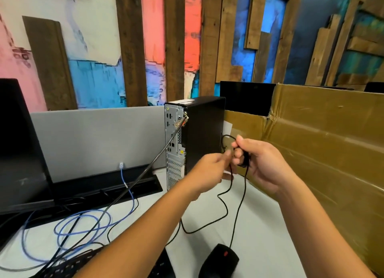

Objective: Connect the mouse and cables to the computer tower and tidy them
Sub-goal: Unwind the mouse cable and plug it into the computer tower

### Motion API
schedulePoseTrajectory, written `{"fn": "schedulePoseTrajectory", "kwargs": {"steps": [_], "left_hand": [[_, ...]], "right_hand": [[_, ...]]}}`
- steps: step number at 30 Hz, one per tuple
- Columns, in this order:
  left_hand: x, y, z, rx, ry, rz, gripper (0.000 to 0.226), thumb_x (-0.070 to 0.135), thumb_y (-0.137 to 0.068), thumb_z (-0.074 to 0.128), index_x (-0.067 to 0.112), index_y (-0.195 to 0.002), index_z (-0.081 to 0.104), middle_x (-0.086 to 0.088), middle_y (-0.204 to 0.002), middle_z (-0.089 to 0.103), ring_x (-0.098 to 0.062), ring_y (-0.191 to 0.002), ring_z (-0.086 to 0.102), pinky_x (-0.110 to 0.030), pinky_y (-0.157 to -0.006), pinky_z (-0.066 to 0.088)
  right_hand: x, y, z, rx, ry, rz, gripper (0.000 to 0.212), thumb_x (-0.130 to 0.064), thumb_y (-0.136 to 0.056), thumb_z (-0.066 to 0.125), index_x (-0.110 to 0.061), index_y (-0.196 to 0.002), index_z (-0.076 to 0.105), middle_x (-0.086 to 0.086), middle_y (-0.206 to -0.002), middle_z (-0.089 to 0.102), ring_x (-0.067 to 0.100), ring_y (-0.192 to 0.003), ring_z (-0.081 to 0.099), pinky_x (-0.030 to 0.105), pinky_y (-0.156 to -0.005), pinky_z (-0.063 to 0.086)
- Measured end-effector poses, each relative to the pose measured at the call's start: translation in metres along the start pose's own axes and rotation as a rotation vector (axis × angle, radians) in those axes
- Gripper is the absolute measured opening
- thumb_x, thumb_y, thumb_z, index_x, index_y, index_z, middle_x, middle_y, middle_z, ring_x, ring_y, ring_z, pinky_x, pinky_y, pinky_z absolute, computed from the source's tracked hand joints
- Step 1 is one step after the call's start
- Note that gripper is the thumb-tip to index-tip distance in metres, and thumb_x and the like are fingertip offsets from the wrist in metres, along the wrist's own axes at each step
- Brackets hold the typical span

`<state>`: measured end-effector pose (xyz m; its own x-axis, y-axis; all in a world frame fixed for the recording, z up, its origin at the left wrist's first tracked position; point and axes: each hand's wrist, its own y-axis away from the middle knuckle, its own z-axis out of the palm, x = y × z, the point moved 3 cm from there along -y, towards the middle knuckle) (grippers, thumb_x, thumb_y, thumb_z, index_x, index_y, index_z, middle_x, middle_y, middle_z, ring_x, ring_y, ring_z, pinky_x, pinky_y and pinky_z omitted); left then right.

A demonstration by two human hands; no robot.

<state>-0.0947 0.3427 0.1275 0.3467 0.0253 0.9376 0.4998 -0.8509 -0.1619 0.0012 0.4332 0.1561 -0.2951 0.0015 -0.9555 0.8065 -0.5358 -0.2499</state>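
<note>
A black computer tower [203, 130] stands upright on the white desk [259, 221], its rear port panel [173, 140] facing me. A black mouse [219, 261] with a red wheel lies near the desk's front edge. Its thin black cable [239, 213] runs up to my hands, which are raised in front of the tower. My right hand [261, 165] grips a bunched loop of that cable. My left hand [214, 169] pinches the same cable just beside it. A grey security cable [133, 186] runs taut from the tower's top rear corner down to the left.
A blue network cable [83, 223] lies coiled on the desk's left part, plugged at the grey partition [93, 140]. A black monitor [18, 149] stands at far left. A keyboard [68, 265] sits at the bottom. A large cardboard box [324, 144] fills the right side.
</note>
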Motion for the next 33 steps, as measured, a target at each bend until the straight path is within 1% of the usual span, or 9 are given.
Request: {"fn": "schedulePoseTrajectory", "kwargs": {"steps": [4,9,11,13,17,21,25,29,33], "left_hand": [[0.004,-0.008,-0.021,0.155,0.285,0.013,0.037,0.036,-0.106,0.035,0.018,-0.077,0.049,0.003,-0.067,0.05,-0.008,-0.053,0.049,-0.025,-0.056,0.049],[0.016,-0.019,-0.035,0.311,-0.387,0.383,0.034,0.04,-0.1,0.049,0.023,-0.073,0.059,0.01,-0.056,0.049,0.0,-0.052,0.043,-0.018,-0.05,0.034],[0.004,-0.018,-0.018,0.302,-0.391,0.372,0.036,0.043,-0.099,0.049,0.021,-0.071,0.057,0.003,-0.057,0.052,-0.009,-0.055,0.046,-0.03,-0.054,0.041],[-0.012,-0.007,0.002,0.252,-0.447,0.334,0.036,0.05,-0.1,0.04,0.024,-0.078,0.053,-0.002,-0.064,0.059,-0.022,-0.061,0.055,-0.036,-0.057,0.043],[-0.031,0.024,0.026,0.176,-0.679,0.255,0.036,0.055,-0.101,0.028,0.024,-0.087,0.041,-0.008,-0.086,0.065,-0.035,-0.081,0.059,-0.041,-0.062,0.044],[-0.019,0.023,-0.015,0.305,-0.772,0.348,0.034,0.056,-0.098,0.036,0.024,-0.091,0.048,0.0,-0.089,0.062,-0.029,-0.082,0.058,-0.041,-0.066,0.048],[-0.009,0.004,-0.055,0.302,-0.925,0.455,0.036,0.054,-0.093,0.048,0.021,-0.086,0.059,0.006,-0.08,0.055,-0.016,-0.075,0.056,-0.033,-0.062,0.044],[-0.024,-0.007,-0.057,0.371,-0.808,0.36,0.036,0.053,-0.096,0.048,0.019,-0.086,0.055,0.005,-0.077,0.057,-0.021,-0.073,0.055,-0.036,-0.063,0.045],[-0.072,0.0,-0.021,0.3,-0.63,0.145,0.032,0.058,-0.092,0.05,0.026,-0.089,0.048,0.0,-0.074,0.063,-0.03,-0.077,0.061,-0.04,-0.066,0.051]], "right_hand": [[0.004,0.005,-0.024,-0.066,0.261,0.036,0.026,-0.02,-0.1,0.053,-0.004,-0.085,0.068,0.007,-0.066,0.06,0.019,-0.061,0.056,0.026,-0.066,0.049],[0.005,0.026,-0.015,-0.512,-0.233,0.1,0.018,-0.021,-0.086,0.073,-0.005,-0.092,0.069,0.005,-0.066,0.062,0.012,-0.054,0.058,0.028,-0.071,0.053],[-0.005,0.024,0.003,-0.432,-0.518,-0.047,0.016,-0.019,-0.091,0.064,-0.006,-0.099,0.068,0.003,-0.076,0.067,0.012,-0.065,0.066,0.027,-0.076,0.057],[-0.01,0.012,0.009,-0.068,-0.602,-0.198,0.022,-0.017,-0.099,0.049,-0.008,-0.114,0.063,0.003,-0.094,0.074,0.013,-0.087,0.072,0.028,-0.086,0.057],[-0.013,0.004,-0.002,0.489,0.351,-0.6,0.023,-0.016,-0.104,0.044,-0.019,-0.117,0.062,-0.005,-0.117,0.071,0.006,-0.112,0.064,0.027,-0.096,0.05],[0.029,0.001,-0.014,0.08,1.139,-0.462,0.02,-0.016,-0.104,0.042,-0.026,-0.092,0.055,-0.009,-0.103,0.069,0.01,-0.104,0.063,0.027,-0.086,0.05],[0.052,0.014,-0.001,-0.203,0.565,-0.142,0.039,-0.029,-0.106,0.037,-0.015,-0.079,0.061,0.002,-0.06,0.056,0.018,-0.065,0.056,0.032,-0.078,0.046],[0.029,0.033,0.037,-0.601,-0.042,0.083,0.03,-0.019,-0.101,0.038,0.001,-0.089,0.057,0.002,-0.054,0.041,0.016,-0.05,0.043,0.039,-0.09,0.046],[0.009,0.015,0.051,-0.144,-0.428,-0.107,0.028,-0.019,-0.105,0.035,-0.006,-0.098,0.059,0.001,-0.068,0.054,0.017,-0.067,0.058,0.035,-0.093,0.048]]}}
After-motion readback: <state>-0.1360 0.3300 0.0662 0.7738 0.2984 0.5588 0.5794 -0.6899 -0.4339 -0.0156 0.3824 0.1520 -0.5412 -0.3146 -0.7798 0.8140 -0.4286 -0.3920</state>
